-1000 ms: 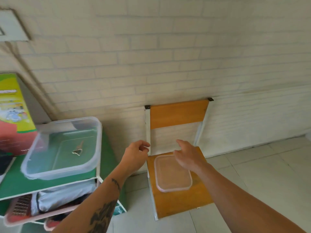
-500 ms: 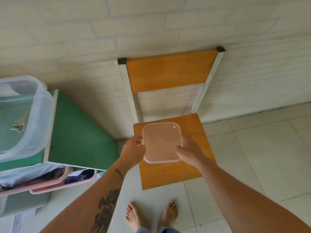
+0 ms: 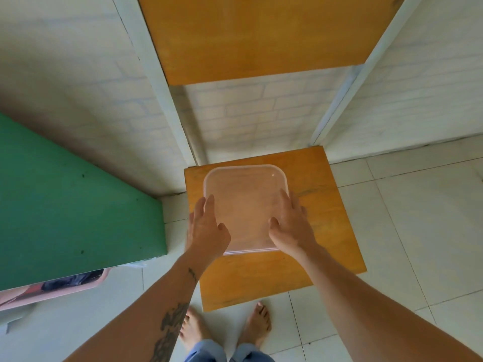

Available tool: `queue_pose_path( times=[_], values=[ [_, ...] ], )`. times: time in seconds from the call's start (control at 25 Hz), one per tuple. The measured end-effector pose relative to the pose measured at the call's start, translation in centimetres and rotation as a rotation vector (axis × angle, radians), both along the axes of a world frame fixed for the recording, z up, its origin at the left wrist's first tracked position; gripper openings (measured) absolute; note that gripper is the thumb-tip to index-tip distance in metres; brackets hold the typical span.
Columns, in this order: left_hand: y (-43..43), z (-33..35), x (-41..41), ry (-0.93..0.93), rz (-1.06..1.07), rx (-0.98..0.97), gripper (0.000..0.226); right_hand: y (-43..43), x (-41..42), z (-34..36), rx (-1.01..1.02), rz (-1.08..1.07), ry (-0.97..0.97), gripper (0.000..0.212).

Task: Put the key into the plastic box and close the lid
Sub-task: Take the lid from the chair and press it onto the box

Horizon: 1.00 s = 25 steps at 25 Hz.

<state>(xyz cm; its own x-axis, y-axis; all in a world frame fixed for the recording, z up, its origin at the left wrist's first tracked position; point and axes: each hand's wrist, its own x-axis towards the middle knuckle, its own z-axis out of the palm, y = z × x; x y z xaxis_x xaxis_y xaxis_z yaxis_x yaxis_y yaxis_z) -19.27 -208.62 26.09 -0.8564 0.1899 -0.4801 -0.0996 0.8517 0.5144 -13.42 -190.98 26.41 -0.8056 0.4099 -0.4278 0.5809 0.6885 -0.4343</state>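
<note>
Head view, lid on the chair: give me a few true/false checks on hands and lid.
1. Both hands are on the clear lid. True: left hand and right hand flank it.
2. The lid lies on the floor. False: it is over the wooden chair seat.
3. The key is in the right hand. False: no key in view.
4. The person is barefoot. True.

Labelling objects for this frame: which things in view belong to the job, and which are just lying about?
Job:
- clear square plastic lid, lying on the chair seat
- left hand and right hand, one at each side edge of the lid

Lying about:
- orange wooden chair with white frame
- green cabinet top
- pink tray below it

Key and box are out of view.
</note>
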Motion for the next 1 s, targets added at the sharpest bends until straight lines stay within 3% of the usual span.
queue_pose_path(
  times=[0.32,0.56,0.76,1.0],
  values=[
    [1.3,-1.7,0.4,0.070,0.065,0.007,0.067,-1.1,0.3,-2.5,0.013,-0.089,0.078,0.073],
    [0.9,-1.0,1.2,0.171,0.105,0.022,0.062,-2.0,0.9,-0.9,-0.047,-0.198,0.141,0.061],
    [0.0,5.0,2.3,0.403,0.098,0.077,0.058,-2.8,2.4,6.1,0.071,-0.161,0.232,0.058],
    [-0.8,18.8,3.1,0.622,0.149,0.163,0.052,-3.6,4.0,19.4,0.137,-0.122,0.382,0.064]
  ],
)
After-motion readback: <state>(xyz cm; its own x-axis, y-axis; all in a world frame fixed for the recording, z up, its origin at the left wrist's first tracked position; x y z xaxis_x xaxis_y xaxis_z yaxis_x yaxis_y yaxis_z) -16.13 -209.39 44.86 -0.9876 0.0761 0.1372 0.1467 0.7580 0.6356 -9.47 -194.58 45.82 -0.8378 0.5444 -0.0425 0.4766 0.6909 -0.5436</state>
